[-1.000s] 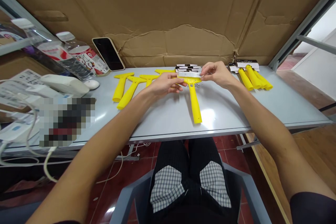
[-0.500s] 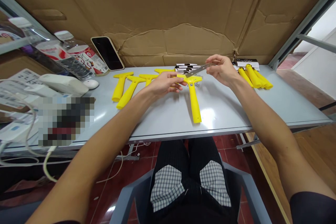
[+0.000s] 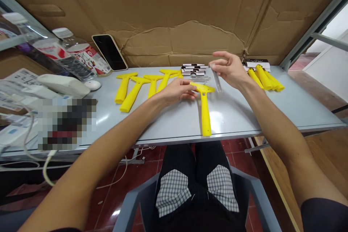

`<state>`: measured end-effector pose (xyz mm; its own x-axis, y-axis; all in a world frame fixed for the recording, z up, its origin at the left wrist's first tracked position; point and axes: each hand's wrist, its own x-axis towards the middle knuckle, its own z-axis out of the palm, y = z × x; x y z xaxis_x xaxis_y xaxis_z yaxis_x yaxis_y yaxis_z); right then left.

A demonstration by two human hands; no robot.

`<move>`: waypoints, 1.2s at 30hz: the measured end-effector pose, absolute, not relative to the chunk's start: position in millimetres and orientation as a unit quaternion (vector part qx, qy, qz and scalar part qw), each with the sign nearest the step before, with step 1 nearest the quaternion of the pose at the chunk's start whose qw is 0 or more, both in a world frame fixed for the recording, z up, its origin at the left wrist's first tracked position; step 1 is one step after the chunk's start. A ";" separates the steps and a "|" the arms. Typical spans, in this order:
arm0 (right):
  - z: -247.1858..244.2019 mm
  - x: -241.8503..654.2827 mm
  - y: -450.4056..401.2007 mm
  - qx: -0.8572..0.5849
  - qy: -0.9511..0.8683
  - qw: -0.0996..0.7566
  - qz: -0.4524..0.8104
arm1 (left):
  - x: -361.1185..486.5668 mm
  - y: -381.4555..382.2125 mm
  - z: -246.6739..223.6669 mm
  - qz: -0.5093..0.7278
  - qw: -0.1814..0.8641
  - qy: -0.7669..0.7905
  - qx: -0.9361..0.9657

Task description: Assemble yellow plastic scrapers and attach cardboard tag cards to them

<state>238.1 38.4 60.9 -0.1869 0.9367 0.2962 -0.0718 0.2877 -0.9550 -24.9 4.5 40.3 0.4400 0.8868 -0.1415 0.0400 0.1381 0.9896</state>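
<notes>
Hand, left (image 3: 178, 91), gripping crossbar end of yellow plastic T-shaped handle (image 3: 206, 114) over glossy grey tabletop (image 3: 174, 125); right hand (image 3: 231, 69), at handle's 1 o'clock, pinching thin shiny grey strip (image 3: 216, 79). Stacked black-and-white pieces (image 3: 193, 69): 11 o'clock. Further yellow handles (image 3: 132, 96): 9 o'clock.

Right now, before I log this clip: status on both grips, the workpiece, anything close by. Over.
Left grip on yellow handle, at its crosspiece. Right grip pinching thin strip, slanting downward. White-and-black stack just behind.
</notes>
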 end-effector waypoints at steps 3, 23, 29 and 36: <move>57.4 229.4 31.9 -0.355 -0.651 0.479 0.470 | -20.6 0.5 36.3 0.323 0.646 0.388 0.572; 44.1 201.4 15.3 -0.407 -0.698 0.405 0.428 | -3.3 -9.4 31.1 0.359 0.655 0.425 0.511; 51.3 210.4 20.9 -0.406 -0.683 0.424 0.436 | -3.5 -4.2 30.9 0.402 0.638 0.442 0.485; 57.1 231.7 31.6 -0.432 -0.670 0.359 0.485 | -10.3 1.3 44.3 0.486 0.596 0.463 0.441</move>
<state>231.7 31.6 57.1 -0.3689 0.9273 0.0626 0.2312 0.1567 -0.9602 -10.3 1.3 44.3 0.0986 0.9875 -0.1233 -0.1706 0.1388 0.9755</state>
